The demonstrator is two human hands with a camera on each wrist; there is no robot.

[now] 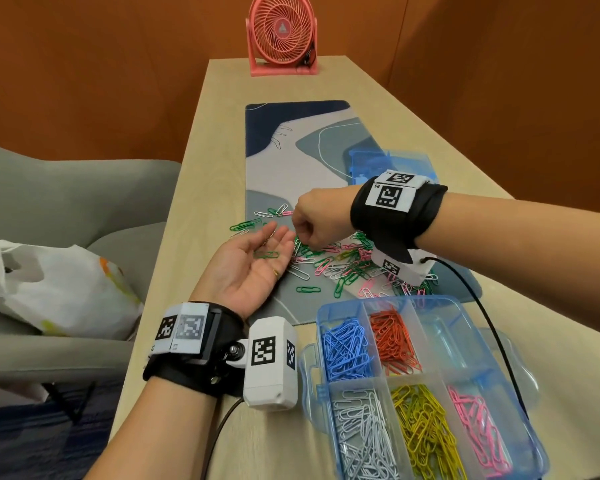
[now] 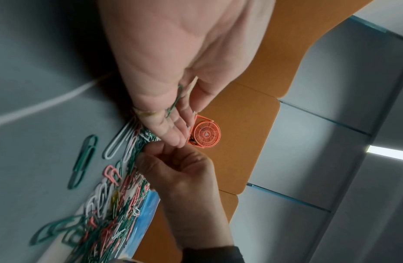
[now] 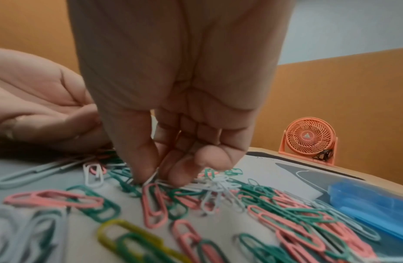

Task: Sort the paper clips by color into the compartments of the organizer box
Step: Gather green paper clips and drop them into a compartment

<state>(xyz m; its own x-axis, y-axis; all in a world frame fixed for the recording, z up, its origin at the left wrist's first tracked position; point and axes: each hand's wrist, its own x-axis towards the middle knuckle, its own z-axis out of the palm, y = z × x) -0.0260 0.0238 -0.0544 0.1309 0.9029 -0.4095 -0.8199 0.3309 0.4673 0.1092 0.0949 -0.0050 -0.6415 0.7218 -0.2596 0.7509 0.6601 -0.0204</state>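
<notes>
My left hand (image 1: pixel 257 251) lies palm up and open on the mat's left part, with one green paper clip (image 1: pixel 266 254) resting loose on the palm (image 2: pixel 174 99). Just right of its fingertips, my right hand (image 1: pixel 300 233) reaches down with curled fingers into the mixed pile of green, pink and white clips (image 1: pixel 343 265). Thumb and forefinger (image 3: pixel 146 160) pinch a clip at the pile's edge; a white wire shows between them. The blue organizer box (image 1: pixel 430 301) stands at the front right, holding blue (image 1: pixel 345 348), red (image 1: pixel 394 341), white (image 1: pixel 361 434), yellow (image 1: pixel 423 431) and pink (image 1: pixel 475 427) clips; its far right compartment (image 1: pixel 444 337) is empty.
A patterned desk mat (image 1: pixel 291 157) covers the table's middle. The box's blue lid (image 1: pixel 388 161) lies behind my right wrist. A pink fan (image 1: pixel 282 32) stands at the far end. A grey chair with a plastic bag (image 1: pixel 49 285) is to the left. A black cable (image 1: pixel 492 327) crosses the box.
</notes>
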